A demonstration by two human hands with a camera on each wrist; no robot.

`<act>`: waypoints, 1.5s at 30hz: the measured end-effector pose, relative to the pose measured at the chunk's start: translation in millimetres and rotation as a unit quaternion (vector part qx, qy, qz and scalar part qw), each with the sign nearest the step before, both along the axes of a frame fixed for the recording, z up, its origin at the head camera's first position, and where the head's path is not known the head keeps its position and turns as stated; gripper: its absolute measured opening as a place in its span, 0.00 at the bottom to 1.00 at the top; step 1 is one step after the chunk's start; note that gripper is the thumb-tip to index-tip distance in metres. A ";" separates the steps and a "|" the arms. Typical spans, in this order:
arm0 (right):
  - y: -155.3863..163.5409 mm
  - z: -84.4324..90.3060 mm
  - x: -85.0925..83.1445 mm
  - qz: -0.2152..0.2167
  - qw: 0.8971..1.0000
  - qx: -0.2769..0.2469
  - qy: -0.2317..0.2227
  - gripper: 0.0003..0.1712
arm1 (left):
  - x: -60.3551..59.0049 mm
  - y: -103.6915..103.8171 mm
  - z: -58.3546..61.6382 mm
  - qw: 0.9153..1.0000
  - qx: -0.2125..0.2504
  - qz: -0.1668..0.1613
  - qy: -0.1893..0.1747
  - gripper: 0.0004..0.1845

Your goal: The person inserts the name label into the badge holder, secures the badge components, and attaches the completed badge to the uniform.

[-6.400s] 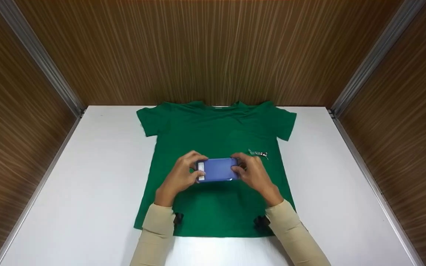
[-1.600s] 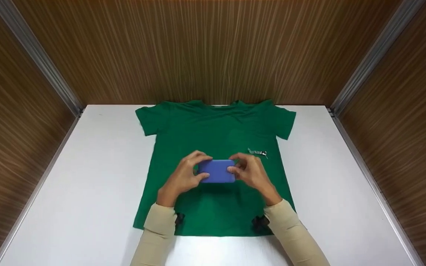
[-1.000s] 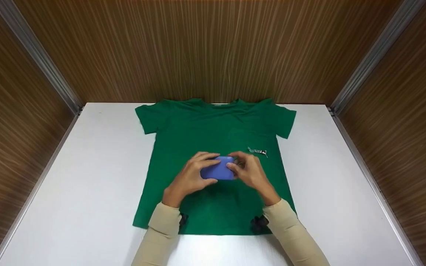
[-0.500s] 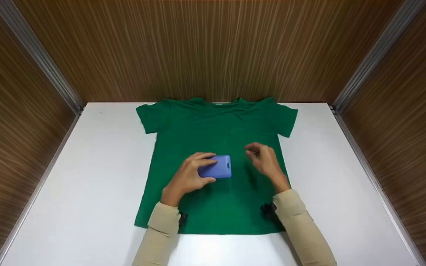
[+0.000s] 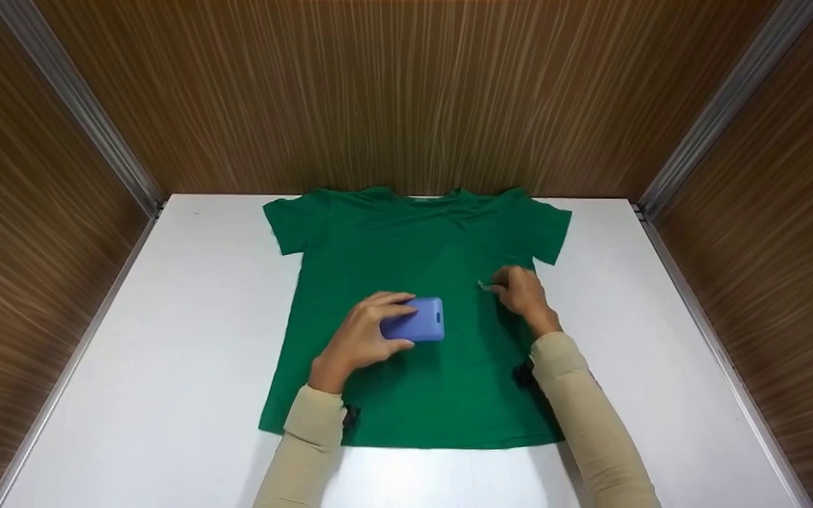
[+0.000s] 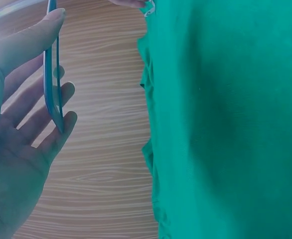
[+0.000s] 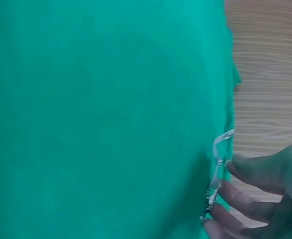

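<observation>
Blue-violet case (image 5: 424, 322), held above the green T-shirt (image 5: 413, 395), now rests with the left hand (image 5: 365, 330) alone; I see thumb and fingers gripping its edges. The right hand (image 5: 523, 293) has left it for the silvery strip (image 7: 215, 183), fingers partly curled; I can't tell whether they pinch it.

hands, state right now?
Left hand: closed on the blue case, holding it.
Right hand: fingers at the small silvery strip; cannot tell whether it is gripped.
</observation>
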State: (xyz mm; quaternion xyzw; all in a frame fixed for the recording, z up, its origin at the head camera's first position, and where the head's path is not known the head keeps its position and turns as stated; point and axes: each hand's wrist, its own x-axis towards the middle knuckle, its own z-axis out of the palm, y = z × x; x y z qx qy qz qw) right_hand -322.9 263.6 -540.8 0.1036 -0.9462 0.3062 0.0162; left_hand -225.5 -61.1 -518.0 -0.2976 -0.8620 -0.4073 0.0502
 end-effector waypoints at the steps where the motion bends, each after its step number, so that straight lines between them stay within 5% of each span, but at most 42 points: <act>1: 0.1 0.0 -1.4 -0.001 1.000 0.002 -0.004 0.10 | 0.1 0.0 0.1 1.000 0.000 0.000 -0.001 0.28; 19: 2.9 -1.1 -4.0 0.000 0.999 0.008 -0.033 0.09 | -0.6 0.4 -0.5 1.000 0.007 0.003 -0.004 0.28; 45: -29.2 33.2 57.7 0.079 0.992 -0.082 0.046 0.06 | -0.3 -0.6 0.6 1.000 0.004 0.011 0.005 0.28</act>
